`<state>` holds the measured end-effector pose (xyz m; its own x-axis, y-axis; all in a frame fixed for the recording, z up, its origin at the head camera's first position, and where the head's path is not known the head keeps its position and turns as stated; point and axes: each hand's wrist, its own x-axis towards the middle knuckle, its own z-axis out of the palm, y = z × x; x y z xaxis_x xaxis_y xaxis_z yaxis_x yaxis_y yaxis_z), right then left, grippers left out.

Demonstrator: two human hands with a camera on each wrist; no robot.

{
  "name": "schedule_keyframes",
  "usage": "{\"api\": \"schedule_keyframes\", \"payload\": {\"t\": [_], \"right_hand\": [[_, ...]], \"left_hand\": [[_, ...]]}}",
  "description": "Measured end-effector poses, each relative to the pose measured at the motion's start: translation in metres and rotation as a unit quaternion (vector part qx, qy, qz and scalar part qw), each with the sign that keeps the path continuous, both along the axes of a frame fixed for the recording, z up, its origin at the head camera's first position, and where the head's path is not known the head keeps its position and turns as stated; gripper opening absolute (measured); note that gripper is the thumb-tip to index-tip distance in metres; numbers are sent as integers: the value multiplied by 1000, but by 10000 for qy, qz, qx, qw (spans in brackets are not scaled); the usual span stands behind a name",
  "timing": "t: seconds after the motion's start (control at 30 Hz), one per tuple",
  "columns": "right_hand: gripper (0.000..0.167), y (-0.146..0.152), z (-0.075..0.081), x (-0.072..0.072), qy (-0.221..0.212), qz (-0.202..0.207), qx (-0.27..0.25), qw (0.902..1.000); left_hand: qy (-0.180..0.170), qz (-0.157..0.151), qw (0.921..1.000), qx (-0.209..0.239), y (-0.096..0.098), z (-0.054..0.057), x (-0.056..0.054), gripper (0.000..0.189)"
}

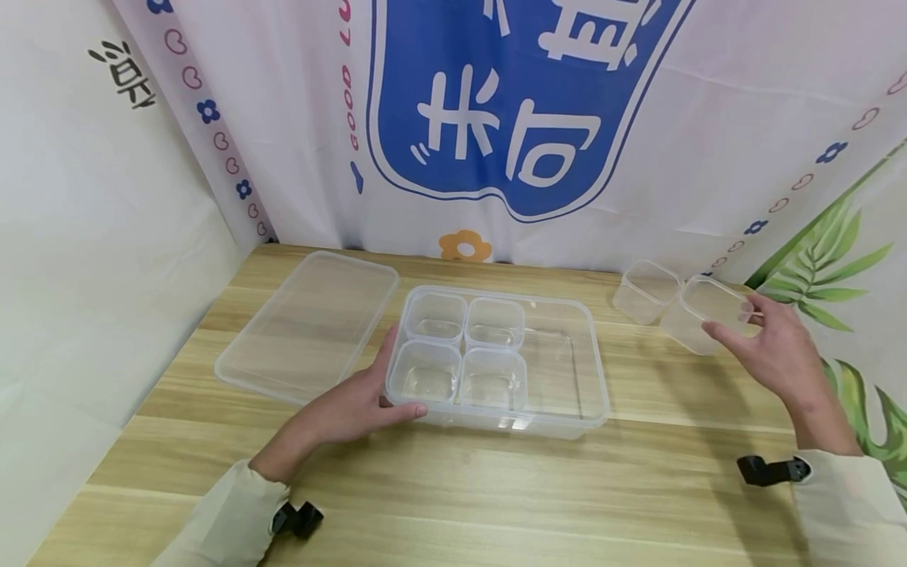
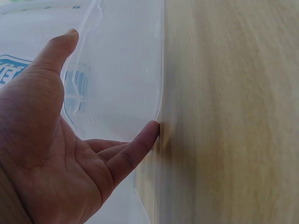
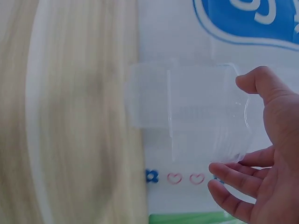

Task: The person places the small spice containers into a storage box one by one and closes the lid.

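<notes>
A clear rectangular container [image 1: 553,431] stands on the wooden table, with several small square boxes [image 1: 425,376] filling its left part. My left hand [image 1: 357,405] rests against its front left corner, the thumb along the front rim and the fingers at the left side. In the left wrist view, that hand [image 2: 51,135] is spread with its fingertips at the container's wall [image 2: 117,70]. At the right, my right hand [image 1: 775,350] holds a small clear box [image 1: 697,319] between thumb and fingers, raised off the table. Another small box [image 1: 641,295] stands just behind and left of it.
A flat translucent lid [image 1: 305,323] lies on the table left of the container. A white printed cloth [image 1: 298,157] hangs along the table's back edge, close behind the small boxes. Leaf-patterned cloth [image 1: 829,260] borders the right side.
</notes>
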<state>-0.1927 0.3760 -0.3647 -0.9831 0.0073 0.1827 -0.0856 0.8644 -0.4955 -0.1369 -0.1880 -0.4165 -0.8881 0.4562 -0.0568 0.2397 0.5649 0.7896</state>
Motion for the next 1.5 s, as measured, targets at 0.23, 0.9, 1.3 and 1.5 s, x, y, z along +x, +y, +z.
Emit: {"api": "schedule_keyframes", "payload": {"t": [0.23,0.9,1.3,1.5], "right_hand": [[86,-25,17,7,30,188,-24,9998],[82,-89,35,17,647,1084,-237,9917],[83,-115,38,18,858,1438,-226,9856],[81,-126,37,15,804,1623,-269,9831]], "left_hand": [[17,-17,10000,-4,0,0,0,123],[-63,35,10000,-31,0,1,2,123],[-43,30,10000,-32,0,2,1,124],[-56,13,10000,-10,0,1,1,124]]}}
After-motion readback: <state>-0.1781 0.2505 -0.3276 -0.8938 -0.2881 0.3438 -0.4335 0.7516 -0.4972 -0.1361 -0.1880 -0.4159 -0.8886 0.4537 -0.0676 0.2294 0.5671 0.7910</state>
